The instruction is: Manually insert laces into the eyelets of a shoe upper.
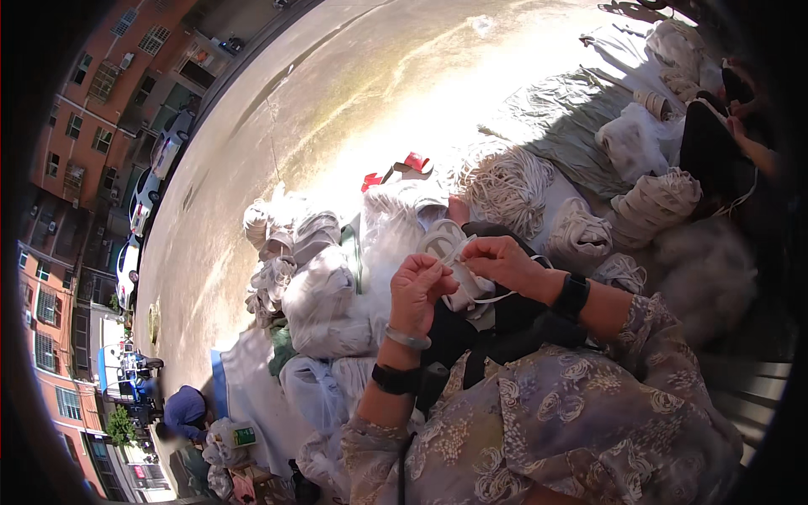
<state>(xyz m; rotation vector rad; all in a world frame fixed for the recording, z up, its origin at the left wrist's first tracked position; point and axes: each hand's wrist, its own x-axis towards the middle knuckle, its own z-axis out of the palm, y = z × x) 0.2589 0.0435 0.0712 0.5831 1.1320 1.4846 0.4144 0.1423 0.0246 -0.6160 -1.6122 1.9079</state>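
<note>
Sunlit ground; left fingers and right fingers pinch white strap rising rightward.

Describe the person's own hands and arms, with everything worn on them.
Both the left hand and the right hand are ungloved. The left arm wears a pale, shiny bangle and, nearer the elbow, a wide black band. The right wrist wears a black watch-like band. The loose sleeves are greyish mauve with pale roses.
</note>
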